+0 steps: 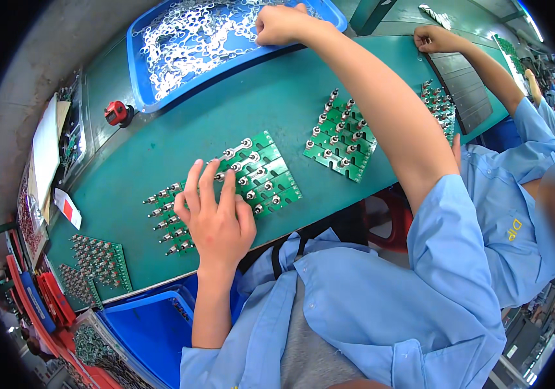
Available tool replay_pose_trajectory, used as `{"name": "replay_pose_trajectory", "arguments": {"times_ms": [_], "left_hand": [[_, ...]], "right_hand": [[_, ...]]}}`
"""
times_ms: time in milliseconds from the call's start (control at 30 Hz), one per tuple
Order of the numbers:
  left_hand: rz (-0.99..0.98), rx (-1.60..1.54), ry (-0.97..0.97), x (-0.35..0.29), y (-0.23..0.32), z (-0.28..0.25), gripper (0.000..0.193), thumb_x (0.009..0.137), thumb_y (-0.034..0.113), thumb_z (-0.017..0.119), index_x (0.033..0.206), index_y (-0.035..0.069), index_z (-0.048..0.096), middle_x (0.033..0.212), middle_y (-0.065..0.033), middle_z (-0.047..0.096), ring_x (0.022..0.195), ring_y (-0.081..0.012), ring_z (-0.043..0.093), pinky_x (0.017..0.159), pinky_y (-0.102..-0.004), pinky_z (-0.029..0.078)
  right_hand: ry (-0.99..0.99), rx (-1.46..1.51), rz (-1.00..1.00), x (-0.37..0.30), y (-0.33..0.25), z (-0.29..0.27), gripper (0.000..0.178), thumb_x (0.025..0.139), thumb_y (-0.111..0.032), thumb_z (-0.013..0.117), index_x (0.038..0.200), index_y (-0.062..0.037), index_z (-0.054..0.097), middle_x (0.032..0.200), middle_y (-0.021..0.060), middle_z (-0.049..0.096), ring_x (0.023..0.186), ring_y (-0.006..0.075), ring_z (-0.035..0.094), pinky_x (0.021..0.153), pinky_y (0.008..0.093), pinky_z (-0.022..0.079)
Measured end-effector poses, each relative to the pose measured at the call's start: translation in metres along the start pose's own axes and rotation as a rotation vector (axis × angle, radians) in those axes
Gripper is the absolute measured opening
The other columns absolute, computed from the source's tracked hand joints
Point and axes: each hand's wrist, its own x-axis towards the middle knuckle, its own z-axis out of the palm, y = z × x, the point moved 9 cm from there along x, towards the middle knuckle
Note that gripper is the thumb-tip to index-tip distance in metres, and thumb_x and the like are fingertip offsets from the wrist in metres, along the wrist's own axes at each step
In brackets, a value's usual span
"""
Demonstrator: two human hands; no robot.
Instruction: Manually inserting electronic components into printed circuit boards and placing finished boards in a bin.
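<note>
My left hand (217,227) lies over a green circuit board (284,176), its fingers spread across the metal posts that stand up in rows. Some posts near my fingertips carry flat silver links; part of the board is hidden under the hand. My right hand (284,26) reaches to the far side of a blue tray (180,98) heaped with loose silver metal links (193,39). Its fingers are curled in, and what they hold, if anything, is hidden.
Another board (342,139) with posts lies to the right, and smaller boards (101,259) at the near left. A red-and-black object (118,114) sits beside the tray. Blue bins (144,324) stand below the table edge. A co-worker's hand (436,40) is at the right.
</note>
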Motion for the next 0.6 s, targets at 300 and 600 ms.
{"name": "replay_pose_trajectory", "arguments": {"times_ms": [300,600], "left_hand": [[0.042,-0.149,0.148,0.006,-0.002,-0.025,0.039,0.079,0.006,0.065,0.117,0.009,0.074,0.134,-0.0078,0.067,0.138,-0.0305,0.052,0.111,-0.0475,0.026],[-0.243,-0.812,0.206,0.023,-0.016,-0.033,0.028,0.090,0.002,0.068,0.118,0.005,0.073,0.118,-0.0089,0.073,0.113,-0.0241,0.065,0.099,-0.0348,0.043]], "right_hand": [[-0.101,0.378,0.122,0.004,0.043,-0.015,0.020,0.087,-0.011,0.068,0.101,-0.0019,0.079,0.091,0.0091,0.077,0.077,0.0233,0.069,0.077,0.0386,0.054],[-0.113,0.946,0.081,-0.089,-0.068,-0.013,0.010,0.095,-0.012,0.067,0.097,-0.0056,0.074,0.097,0.0120,0.078,0.087,0.0220,0.073,0.090,0.0328,0.055]]}}
